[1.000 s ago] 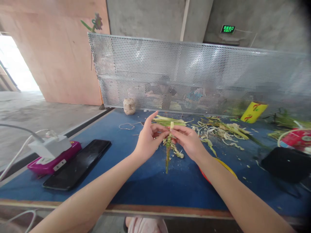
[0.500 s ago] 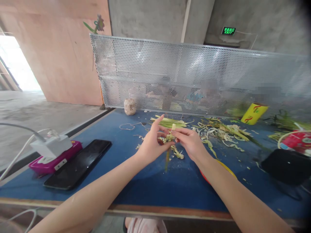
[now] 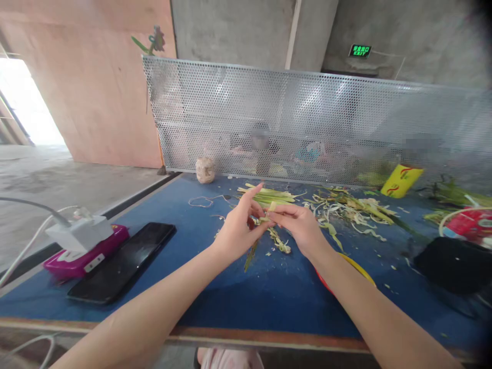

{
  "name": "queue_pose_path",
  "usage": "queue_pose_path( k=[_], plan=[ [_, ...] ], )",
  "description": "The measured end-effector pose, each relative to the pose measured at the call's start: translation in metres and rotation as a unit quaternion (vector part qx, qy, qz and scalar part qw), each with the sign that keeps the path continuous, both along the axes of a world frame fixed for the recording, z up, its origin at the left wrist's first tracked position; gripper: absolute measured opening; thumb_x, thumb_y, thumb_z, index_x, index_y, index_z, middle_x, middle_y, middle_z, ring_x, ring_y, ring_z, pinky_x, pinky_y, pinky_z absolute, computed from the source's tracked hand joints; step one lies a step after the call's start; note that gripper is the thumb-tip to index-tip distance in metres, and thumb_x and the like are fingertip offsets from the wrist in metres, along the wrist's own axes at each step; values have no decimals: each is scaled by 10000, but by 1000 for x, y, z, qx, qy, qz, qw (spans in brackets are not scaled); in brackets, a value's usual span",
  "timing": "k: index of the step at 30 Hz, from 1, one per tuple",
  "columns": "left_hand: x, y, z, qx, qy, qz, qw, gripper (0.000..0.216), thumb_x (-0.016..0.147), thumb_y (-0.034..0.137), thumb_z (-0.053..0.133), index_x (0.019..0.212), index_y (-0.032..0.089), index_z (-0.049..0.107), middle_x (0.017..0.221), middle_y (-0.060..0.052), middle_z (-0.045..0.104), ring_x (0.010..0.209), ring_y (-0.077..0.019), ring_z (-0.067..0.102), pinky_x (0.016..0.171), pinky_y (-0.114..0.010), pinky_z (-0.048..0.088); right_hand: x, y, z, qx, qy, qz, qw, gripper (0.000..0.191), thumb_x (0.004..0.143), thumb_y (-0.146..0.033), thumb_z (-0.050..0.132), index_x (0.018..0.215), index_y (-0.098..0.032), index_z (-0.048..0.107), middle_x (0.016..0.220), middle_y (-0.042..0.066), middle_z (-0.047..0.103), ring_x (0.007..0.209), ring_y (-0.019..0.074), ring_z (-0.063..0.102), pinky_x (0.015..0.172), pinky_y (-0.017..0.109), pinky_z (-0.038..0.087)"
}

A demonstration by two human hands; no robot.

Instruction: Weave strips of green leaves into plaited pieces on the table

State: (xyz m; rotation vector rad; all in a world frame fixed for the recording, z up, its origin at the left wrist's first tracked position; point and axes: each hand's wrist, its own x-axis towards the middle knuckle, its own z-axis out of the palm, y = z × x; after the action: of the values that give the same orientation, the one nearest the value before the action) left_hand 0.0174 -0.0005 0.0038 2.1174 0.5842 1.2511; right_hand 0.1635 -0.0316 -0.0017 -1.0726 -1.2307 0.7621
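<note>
Over the middle of the table, my left hand (image 3: 239, 224) has its index finger stretched up while the other fingers and thumb close around a pale green plant strip (image 3: 272, 206). My right hand (image 3: 300, 224) pinches the same strip between thumb and fingertips, its pale end sticking up there. A darker, dry-looking tail (image 3: 250, 258) hangs below my left hand. The fingers hide much of the held piece. Just behind my hands lies a bundle of light green stalks (image 3: 269, 196). Pale fibrous scraps (image 3: 281, 242) lie on the table beneath them.
Peelings (image 3: 359, 215) spread at the right, near a yellow wrapped roll (image 3: 402, 181). A red and yellow round item (image 3: 353, 267) lies under my right forearm. At left are a black phone (image 3: 123, 262) and purple power strip (image 3: 86, 256). A perforated metal screen (image 3: 230, 113) stands behind.
My two hands have come closer together around the plant strip. Its hanging tail has swung left, and the upright end now leans slightly left. The forearms stay nearly in place.
</note>
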Motion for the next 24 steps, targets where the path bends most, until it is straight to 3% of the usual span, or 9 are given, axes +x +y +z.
queue_pose_path(
  k=[5,8,13,19,24],
  plan=[
    [1,4,2,-166,-67,-66,982,696,736,280,592,1311,152,222,801,-29,578,622,-102,542,552,-236,470,6,3,0,50,-37,-1,998,126,618,-293,690,722,-223,704,738,12,689,707,172,609,697,331,474],
    [0,7,5,-198,-53,-71,976,635,733,258,596,1284,134,307,718,-14,599,600,-102,545,582,-249,479,6,2,1,61,-53,-6,997,102,628,-275,683,716,-227,699,773,16,696,748,184,620,728,346,476],
    [-4,7,10,-214,-52,-88,971,737,673,201,652,1309,131,286,704,-27,636,585,-109,562,587,-258,482,4,1,3,54,-44,4,998,81,630,-250,671,705,-238,699,750,8,702,757,186,633,733,357,489],
    [-6,7,10,-187,-11,-64,980,778,672,147,635,1346,155,245,782,-65,659,658,-141,603,644,-294,509,5,2,2,44,-59,-6,997,84,607,-235,690,689,-225,697,765,19,702,772,187,634,759,353,478],
    [-7,7,8,-133,8,-53,990,755,706,119,587,1355,234,220,764,-28,643,558,-108,578,542,-245,513,4,2,2,11,-49,-6,999,108,600,-242,691,706,-222,700,721,6,698,700,169,630,677,310,487]
  ],
)
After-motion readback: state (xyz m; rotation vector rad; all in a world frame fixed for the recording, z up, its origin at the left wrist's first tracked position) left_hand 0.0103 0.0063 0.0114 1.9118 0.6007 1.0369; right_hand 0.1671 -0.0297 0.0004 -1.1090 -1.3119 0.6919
